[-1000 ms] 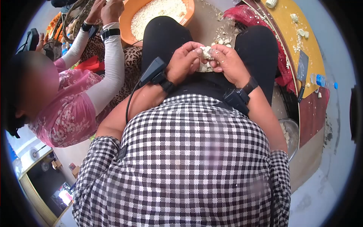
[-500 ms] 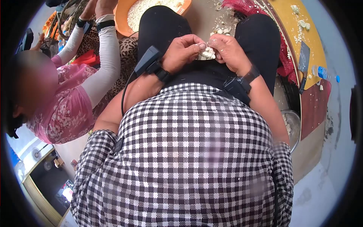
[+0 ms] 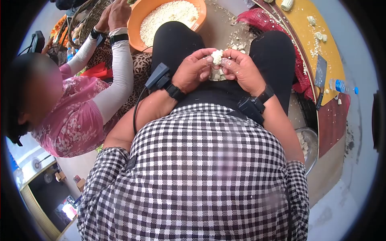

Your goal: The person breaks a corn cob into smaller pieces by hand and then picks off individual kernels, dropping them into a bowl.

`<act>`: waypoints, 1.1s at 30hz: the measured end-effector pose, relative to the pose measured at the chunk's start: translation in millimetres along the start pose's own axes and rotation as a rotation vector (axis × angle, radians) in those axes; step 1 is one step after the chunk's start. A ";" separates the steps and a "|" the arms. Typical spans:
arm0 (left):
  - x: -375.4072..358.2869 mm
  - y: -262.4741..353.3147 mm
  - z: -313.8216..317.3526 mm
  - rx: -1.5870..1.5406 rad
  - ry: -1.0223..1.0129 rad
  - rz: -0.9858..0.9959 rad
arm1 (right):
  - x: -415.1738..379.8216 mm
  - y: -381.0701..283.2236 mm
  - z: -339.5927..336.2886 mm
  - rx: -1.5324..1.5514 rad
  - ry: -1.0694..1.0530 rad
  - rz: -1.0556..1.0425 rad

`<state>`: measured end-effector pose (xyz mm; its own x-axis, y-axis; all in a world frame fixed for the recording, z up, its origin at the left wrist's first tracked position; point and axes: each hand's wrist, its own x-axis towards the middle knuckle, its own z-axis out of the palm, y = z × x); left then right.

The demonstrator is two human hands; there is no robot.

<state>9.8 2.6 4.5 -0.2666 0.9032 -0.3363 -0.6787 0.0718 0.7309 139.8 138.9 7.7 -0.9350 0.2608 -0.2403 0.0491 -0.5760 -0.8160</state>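
I sit with black-clad knees apart and both hands held together over my lap. My left hand [image 3: 194,70] and my right hand [image 3: 241,69] pinch a small white corn piece [image 3: 217,56] between their fingertips. Both wrists carry black strapped devices. A few pale scraps [image 3: 216,74] lie on my lap just below the hands. An orange bowl [image 3: 140,13] full of white kernels stands on the floor beyond my left knee.
A person in a pink floral top sits at my left, a white-sleeved arm [image 3: 116,76] reaching toward a woven basket [image 3: 86,20]. At right lie a red mesh sack [image 3: 263,18], a yellow board [image 3: 317,44] with scraps, a cleaver [image 3: 320,74], a bottle [image 3: 341,85] and a metal bowl [image 3: 310,141].
My hands have shifted slightly and turned the white piece, which now stands up between the fingertips. The view has tilted a little, showing more of the orange bowl.
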 end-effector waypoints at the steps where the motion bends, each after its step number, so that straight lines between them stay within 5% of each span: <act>1: -0.9 -0.4 0.7 0.007 -0.014 0.006 | 0.1 0.4 -1.0 -0.006 0.000 0.005; 33: 3.3 -10.1 6.1 -0.002 -0.099 0.023 | 5.1 3.5 -2.3 -0.032 0.036 0.044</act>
<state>19.9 7.5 -0.4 -0.2131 0.9421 -0.2590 -0.6747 0.0499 0.7364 136.0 140.1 2.4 -0.9183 0.2642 -0.2948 0.1015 -0.5627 -0.8204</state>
